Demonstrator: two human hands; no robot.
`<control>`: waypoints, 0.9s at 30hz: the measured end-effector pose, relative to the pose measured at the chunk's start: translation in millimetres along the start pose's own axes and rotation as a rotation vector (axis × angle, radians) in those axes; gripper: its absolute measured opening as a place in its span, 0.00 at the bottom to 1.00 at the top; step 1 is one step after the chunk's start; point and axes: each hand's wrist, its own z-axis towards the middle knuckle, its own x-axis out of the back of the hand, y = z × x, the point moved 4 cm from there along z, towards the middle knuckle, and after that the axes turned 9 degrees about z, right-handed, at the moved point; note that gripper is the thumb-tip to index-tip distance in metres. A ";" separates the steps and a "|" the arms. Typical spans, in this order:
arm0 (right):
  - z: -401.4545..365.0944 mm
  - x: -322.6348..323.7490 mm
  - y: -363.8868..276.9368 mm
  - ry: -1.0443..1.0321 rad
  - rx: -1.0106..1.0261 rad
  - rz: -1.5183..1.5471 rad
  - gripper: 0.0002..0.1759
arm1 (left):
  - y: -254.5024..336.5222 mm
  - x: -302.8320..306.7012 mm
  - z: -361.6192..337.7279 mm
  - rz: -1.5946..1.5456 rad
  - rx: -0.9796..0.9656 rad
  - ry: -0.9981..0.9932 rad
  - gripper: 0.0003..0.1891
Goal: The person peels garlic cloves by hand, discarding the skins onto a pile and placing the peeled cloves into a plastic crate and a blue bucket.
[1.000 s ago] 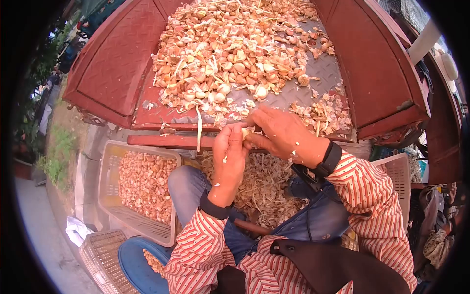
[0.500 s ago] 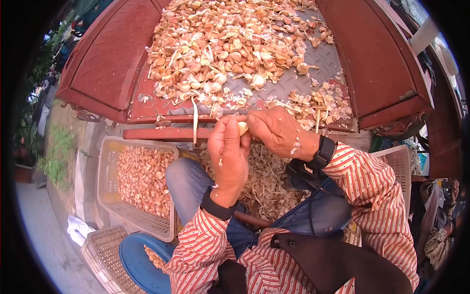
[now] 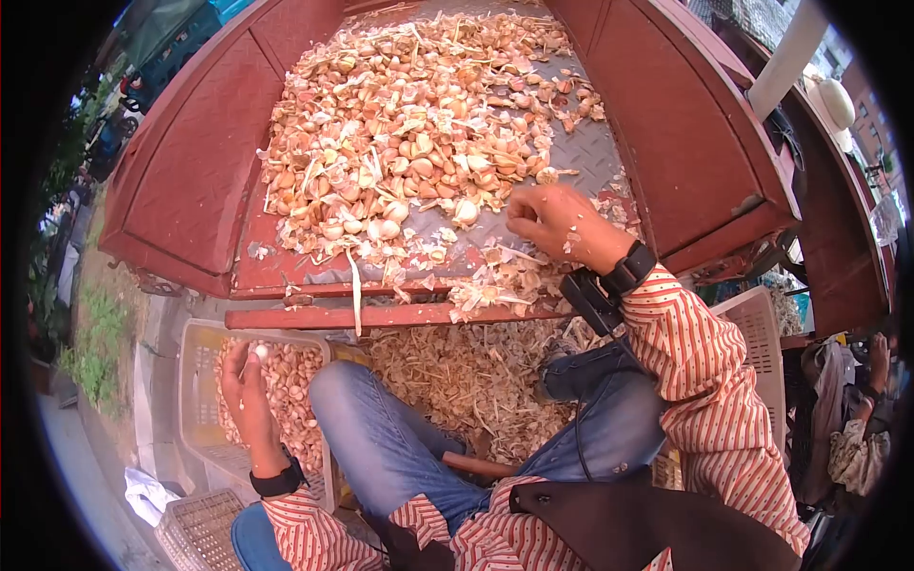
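My left hand [image 3: 249, 404] is over the plastic basket of garlic cloves [image 3: 295, 381] at the left. A pale garlic clove [image 3: 262, 351] shows at its thumb and fingertips, which are closed together. My right hand [image 3: 569, 225] is above the red cart bed, near the right edge of the heap of garlic [image 3: 409, 143]. Its fingers curl inward and their tips are hidden, so anything in them cannot be seen. Bits of papery skin stick to the back of this hand. Loose garlic skins [image 3: 505, 281] lie just below it at the bed's front edge.
Red metal side panels [image 3: 676, 105] flank the cart bed. A red bar [image 3: 400, 316] runs along its front. Skins and stalks [image 3: 457, 376] are piled below, between my knees. A blue lid or basin [image 3: 257, 538] and another basket [image 3: 195, 528] stand at lower left.
My hands have parted from together in front of the cart. The left went down and left over the basket with the clove; the right moved up and right toward the heap.
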 end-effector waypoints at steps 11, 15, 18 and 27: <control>15.6 -22.4 -2.2 0.051 0.243 -0.178 0.06 | 52.9 -125.6 -58.1 -0.522 0.276 -0.690 0.18; -27.0 -40.2 -58.1 -0.229 0.410 0.103 0.10 | 55.2 -192.9 -89.4 -0.889 0.671 -0.955 0.20; -21.8 -34.0 -51.6 -0.182 0.394 0.101 0.12 | 20.6 -206.3 -92.2 -0.983 0.839 -0.868 0.16; 26.6 -12.2 19.1 0.071 0.274 -0.328 0.13 | 40.8 -186.5 -87.6 -0.868 0.733 -0.820 0.11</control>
